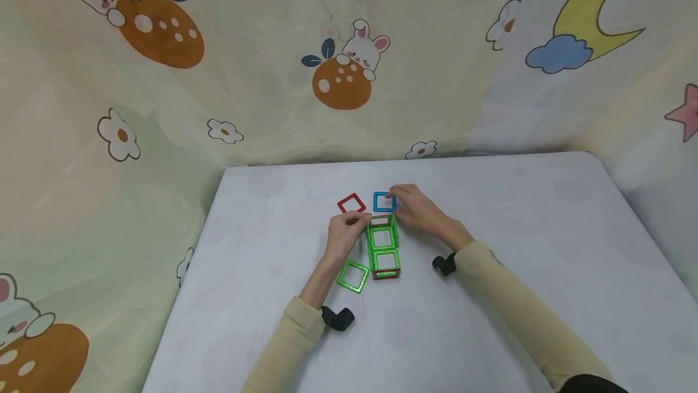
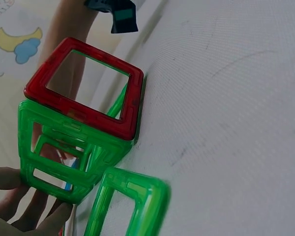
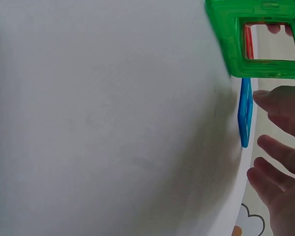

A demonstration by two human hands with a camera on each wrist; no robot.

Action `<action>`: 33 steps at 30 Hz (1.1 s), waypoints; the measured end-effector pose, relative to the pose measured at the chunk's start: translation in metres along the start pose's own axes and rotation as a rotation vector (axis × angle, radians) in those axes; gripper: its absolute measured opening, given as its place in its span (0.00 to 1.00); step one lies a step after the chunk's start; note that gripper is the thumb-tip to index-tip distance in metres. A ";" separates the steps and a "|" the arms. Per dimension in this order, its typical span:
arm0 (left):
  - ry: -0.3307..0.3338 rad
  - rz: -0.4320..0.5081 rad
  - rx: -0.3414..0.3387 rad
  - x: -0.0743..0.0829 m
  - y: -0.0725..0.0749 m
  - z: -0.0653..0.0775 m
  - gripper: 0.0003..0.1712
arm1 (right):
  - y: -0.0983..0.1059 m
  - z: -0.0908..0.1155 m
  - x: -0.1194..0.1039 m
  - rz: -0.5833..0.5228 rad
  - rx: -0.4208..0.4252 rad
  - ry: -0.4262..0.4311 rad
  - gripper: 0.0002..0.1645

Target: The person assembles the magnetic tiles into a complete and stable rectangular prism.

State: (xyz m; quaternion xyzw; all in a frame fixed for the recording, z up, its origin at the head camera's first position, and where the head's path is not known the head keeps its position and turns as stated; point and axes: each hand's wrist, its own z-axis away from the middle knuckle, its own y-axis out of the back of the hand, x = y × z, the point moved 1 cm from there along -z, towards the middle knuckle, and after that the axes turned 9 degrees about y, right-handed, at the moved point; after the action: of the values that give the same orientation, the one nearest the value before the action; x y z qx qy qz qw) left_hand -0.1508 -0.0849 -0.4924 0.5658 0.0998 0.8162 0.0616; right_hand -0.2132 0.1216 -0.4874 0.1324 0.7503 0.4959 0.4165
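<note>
A box-like structure of green magnetic tiles (image 1: 383, 250) stands mid-table, with a red square tile (image 2: 78, 115) on its near end. My left hand (image 1: 343, 235) pinches the far left corner of the structure, thumb and fingertips at its green edge. Beyond the far end lies a loose blue square tile (image 1: 385, 210). My right hand (image 1: 418, 208) reaches over that blue tile's right side with fingers apart and loosely bent. In the right wrist view the thumb is close by the blue tile (image 3: 244, 115), and nothing shows between the fingers.
A loose red square tile (image 1: 346, 198) lies just beyond the left hand. Another loose green square tile (image 1: 348, 287) lies at the structure's near left. The white tabletop (image 1: 491, 199) ends at a patterned cloth backdrop (image 1: 262, 78). Black wrist cameras (image 1: 338, 319) sit on both wrists.
</note>
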 end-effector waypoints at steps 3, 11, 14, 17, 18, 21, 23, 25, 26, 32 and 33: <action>-0.006 -0.003 -0.001 0.001 0.001 0.000 0.13 | 0.000 -0.006 0.001 -0.013 -0.042 -0.018 0.26; -0.021 0.008 -0.006 0.001 0.001 0.000 0.13 | -0.006 -0.018 0.004 -0.042 -0.135 -0.011 0.34; -0.011 0.017 -0.004 0.000 0.001 0.000 0.12 | -0.010 -0.019 0.006 -0.050 -0.161 -0.020 0.33; -0.006 0.024 -0.002 0.000 0.001 0.000 0.12 | -0.013 -0.019 0.007 -0.049 -0.157 -0.012 0.32; -0.008 0.027 0.000 0.000 0.001 0.000 0.11 | -0.013 -0.019 0.007 -0.044 -0.147 -0.004 0.31; -0.016 0.029 -0.002 0.000 0.000 0.001 0.11 | -0.012 -0.017 0.007 -0.021 -0.116 0.014 0.30; -0.020 0.031 -0.004 0.001 0.000 0.001 0.12 | -0.011 -0.016 0.006 -0.001 -0.106 0.018 0.29; -0.022 0.031 -0.006 0.000 0.000 0.001 0.12 | -0.011 -0.015 0.005 0.016 -0.108 0.012 0.29; -0.023 0.030 -0.006 0.000 0.000 0.001 0.12 | -0.011 -0.015 0.005 0.028 -0.111 0.008 0.29; -0.024 0.020 -0.002 0.000 0.000 0.002 0.12 | -0.010 -0.012 0.003 0.080 -0.113 -0.004 0.28; -0.022 0.019 -0.001 0.000 0.000 0.002 0.12 | -0.009 -0.011 0.003 0.084 -0.110 -0.002 0.28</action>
State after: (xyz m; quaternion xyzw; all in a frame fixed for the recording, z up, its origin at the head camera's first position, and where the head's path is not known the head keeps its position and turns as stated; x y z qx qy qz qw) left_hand -0.1488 -0.0849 -0.4917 0.5756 0.0934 0.8105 0.0554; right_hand -0.2212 0.1119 -0.4950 0.1415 0.7153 0.5532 0.4027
